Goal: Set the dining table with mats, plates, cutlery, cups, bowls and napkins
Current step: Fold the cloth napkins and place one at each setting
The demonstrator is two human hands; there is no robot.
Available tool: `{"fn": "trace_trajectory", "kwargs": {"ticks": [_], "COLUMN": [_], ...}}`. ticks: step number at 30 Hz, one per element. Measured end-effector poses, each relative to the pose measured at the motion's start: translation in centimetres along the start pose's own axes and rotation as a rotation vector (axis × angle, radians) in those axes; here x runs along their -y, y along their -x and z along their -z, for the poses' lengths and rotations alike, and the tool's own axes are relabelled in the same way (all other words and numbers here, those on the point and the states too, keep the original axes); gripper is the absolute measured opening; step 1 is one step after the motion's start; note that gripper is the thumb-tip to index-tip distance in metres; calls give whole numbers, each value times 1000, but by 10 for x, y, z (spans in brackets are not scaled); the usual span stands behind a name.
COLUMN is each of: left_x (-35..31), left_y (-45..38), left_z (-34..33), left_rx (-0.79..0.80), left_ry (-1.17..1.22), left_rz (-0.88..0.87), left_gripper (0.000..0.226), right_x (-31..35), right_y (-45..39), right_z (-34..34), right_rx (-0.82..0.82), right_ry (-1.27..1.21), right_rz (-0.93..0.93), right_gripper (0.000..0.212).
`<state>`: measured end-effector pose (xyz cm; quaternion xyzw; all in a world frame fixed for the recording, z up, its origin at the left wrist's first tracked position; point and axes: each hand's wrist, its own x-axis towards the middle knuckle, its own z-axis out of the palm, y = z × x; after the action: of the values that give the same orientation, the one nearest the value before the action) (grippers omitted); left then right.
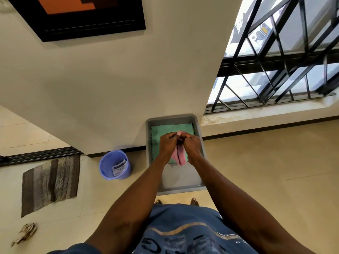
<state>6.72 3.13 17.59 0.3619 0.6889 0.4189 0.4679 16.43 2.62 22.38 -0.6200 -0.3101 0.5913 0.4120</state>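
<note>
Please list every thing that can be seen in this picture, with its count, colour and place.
bin: 1, grey, on floor at wall
green cloth: 1, in bin
pink cloth: 1, held over bin
bucket: 1, blue, left of bin
rug: 1, brown striped, floor left
crumpled paper: 1, brown, floor lower left
picture: 1, black-framed, wall
window grille: 1, black, right
left hand: grips pink cloth
right hand: grips pink cloth

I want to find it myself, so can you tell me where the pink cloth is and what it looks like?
Look below the barred window to the grey bin on the floor by the wall. Above it the left hand and right hand grip the pink cloth, which hangs down between them. The green cloth lies flat in the bin; the pink one is lifted.
</note>
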Motion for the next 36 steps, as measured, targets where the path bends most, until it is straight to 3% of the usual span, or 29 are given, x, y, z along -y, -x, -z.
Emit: {"fn": "trace_trajectory", "kwargs": {"ticks": [3,6,9,11,15,18,21,26,32,36], "left_x": [0,-4,-9,-15,-27,-37,-46,-60,-96,-112], "left_y": [-3,-6,-7,-7,-13,-19,-25,-38,-48,-46], "left_z": [7,15,17,19,26,33,44,60,59,48], "left_rx": [6,51,64,52,50,28,-13,-168,-289,-310], "left_ry": [73,62,-14,-42,-77,-78,-122,-242,-157,-171], "left_rz": [2,-14,-72,-90,-84,-125,-221,-273,-352,-461], "left_gripper": [12,20,17,17,18,17,18,20,21,20], "right_x": [5,4,-1,-4,-4,1,15,50,89,114], "right_y": [0,-4,-19,-31,-44,-52,-54,-56,-54,-46], "right_z": [-1,0,5,11,21,20,21,17,9,6], "right_rx": [68,80,-49,-116,3,39,49,-27,-119,-131], "right_ry": [-259,-216,151,429,715,802,784,768,620,457], "right_rz": [-131,-167,-36,102,251,303,299,463,658,628], "right_gripper": [21,22,11,22,55,39,10,20,18,14]}}
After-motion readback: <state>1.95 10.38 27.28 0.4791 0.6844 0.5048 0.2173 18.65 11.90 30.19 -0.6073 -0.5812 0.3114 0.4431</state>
